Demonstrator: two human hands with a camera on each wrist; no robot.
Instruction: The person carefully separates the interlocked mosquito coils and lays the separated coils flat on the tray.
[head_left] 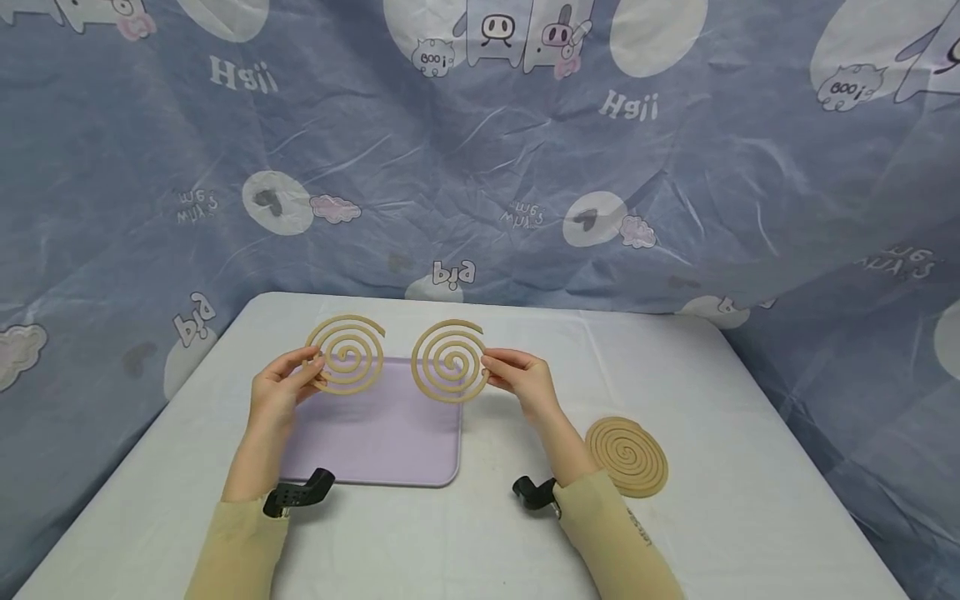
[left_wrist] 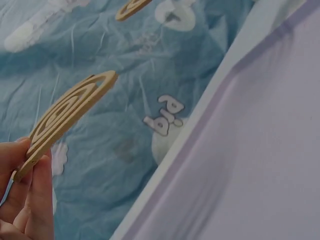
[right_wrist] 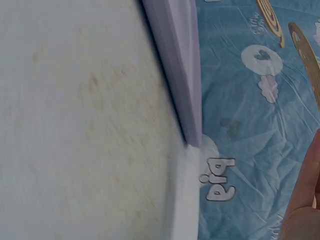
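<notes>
Two tan mosquito coils are held up, apart from each other, above the far part of a lilac tray (head_left: 375, 442). My left hand (head_left: 281, 392) pinches the left mosquito coil (head_left: 347, 390) at its outer left edge, between thumb and fingers. In the left wrist view that coil (left_wrist: 75, 115) shows tilted, nearly edge-on. With thumb and fingertips my right hand (head_left: 525, 379) pinches the other coil (head_left: 452, 400) at its right edge. The right wrist view catches only part of this hand (right_wrist: 302, 200) and the coil's thin edge (right_wrist: 305, 55).
A tightly wound coil (head_left: 626, 457), its spirals filling the disc, lies on the white table (head_left: 750, 517) right of the tray, partly behind my right forearm. A patterned blue-grey cloth (head_left: 465, 150) hangs behind the table. Black wrist cameras (head_left: 300, 492) sit at both cuffs.
</notes>
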